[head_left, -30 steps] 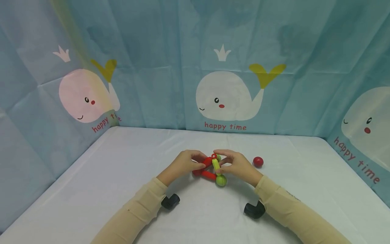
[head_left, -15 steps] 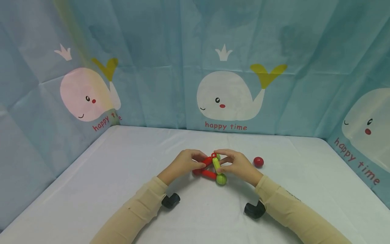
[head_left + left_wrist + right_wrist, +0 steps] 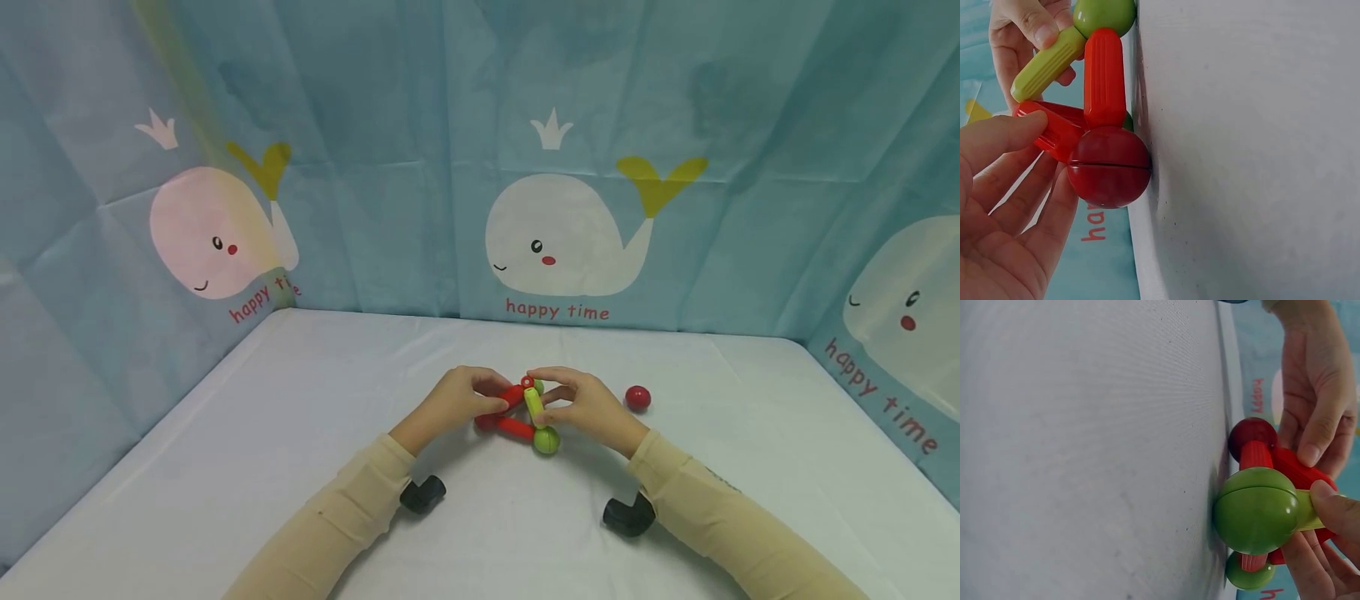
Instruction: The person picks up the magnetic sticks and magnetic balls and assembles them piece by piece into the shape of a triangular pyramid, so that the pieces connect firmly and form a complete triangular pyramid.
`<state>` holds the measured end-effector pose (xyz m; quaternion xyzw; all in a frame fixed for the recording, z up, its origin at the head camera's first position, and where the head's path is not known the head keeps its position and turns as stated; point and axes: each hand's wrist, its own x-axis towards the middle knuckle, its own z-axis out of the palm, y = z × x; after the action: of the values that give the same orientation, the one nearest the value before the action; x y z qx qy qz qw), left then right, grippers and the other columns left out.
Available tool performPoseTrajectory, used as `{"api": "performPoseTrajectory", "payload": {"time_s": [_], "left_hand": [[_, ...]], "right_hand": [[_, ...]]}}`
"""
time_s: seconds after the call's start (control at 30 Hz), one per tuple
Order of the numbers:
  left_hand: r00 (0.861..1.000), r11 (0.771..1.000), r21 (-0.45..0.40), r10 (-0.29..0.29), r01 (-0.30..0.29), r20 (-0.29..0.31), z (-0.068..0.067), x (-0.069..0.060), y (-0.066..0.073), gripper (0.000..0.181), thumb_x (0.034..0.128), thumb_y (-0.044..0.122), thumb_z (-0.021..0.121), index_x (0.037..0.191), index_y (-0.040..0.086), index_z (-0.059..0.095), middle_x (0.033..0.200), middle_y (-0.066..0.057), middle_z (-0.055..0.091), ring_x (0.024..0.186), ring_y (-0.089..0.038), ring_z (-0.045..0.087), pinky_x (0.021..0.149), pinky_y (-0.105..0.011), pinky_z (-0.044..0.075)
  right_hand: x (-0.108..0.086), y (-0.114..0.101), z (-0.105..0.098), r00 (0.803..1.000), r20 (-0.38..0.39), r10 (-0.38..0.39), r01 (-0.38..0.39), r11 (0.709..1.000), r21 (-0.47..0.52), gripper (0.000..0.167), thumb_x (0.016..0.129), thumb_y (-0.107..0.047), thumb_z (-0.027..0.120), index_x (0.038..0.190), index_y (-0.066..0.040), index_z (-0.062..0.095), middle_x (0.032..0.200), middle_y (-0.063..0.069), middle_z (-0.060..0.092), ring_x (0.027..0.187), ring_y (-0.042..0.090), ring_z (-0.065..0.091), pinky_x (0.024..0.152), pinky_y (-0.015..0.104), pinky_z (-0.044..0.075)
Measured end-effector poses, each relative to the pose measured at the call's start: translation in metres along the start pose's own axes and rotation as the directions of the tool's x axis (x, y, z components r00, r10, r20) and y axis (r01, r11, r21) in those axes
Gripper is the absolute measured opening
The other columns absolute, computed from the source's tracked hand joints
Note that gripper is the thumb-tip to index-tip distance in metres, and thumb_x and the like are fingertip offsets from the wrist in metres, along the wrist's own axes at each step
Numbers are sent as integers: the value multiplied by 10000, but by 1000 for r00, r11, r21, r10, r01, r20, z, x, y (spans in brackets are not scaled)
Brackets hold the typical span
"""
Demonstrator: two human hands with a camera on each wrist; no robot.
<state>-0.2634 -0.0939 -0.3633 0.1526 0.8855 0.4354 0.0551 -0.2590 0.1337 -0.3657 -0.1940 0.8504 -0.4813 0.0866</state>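
My left hand (image 3: pixel 459 400) pinches a ridged red rod (image 3: pixel 1060 136) between thumb and fingers. That rod slants up from a dark red ball (image 3: pixel 1109 167) resting on the table. My right hand (image 3: pixel 592 410) pinches a yellow-green rod (image 3: pixel 534 407), which leans up from a green ball (image 3: pixel 1255 511). The upper ends of the held rods come together near a small red ring-like end (image 3: pixel 527 382). Another red rod (image 3: pixel 516 429) joins the dark red ball to the green ball along the table. Behind stands a second green ball (image 3: pixel 1250 572), partly hidden by the frame.
A loose red ball (image 3: pixel 638 398) lies right of my right hand. White cloth covers the table (image 3: pixel 337 367); a blue whale-print curtain (image 3: pixel 375 233) rises behind it. Black elbow-shaped pieces (image 3: pixel 423 495) stick out at both cuffs.
Both hands keep their hold and stay almost where they were. The whole scene shifts very slightly in the head view; the rods and balls hold their arrangement.
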Motion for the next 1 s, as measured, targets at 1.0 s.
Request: {"api": "performPoseTrajectory", "payload": {"time_s": [1.0], "left_hand": [[999, 998, 54, -33, 32, 21, -1, -2, -1, 200, 837, 147, 780, 1034, 128, 755, 998, -4, 747, 924, -120, 646, 874, -330, 529]], "right_hand": [[-14, -9, 7, 993, -105, 57, -70, 989, -133, 331, 803, -185, 823, 1094, -53, 739, 967, 40, 752, 941, 157, 655, 780, 283, 539]]}}
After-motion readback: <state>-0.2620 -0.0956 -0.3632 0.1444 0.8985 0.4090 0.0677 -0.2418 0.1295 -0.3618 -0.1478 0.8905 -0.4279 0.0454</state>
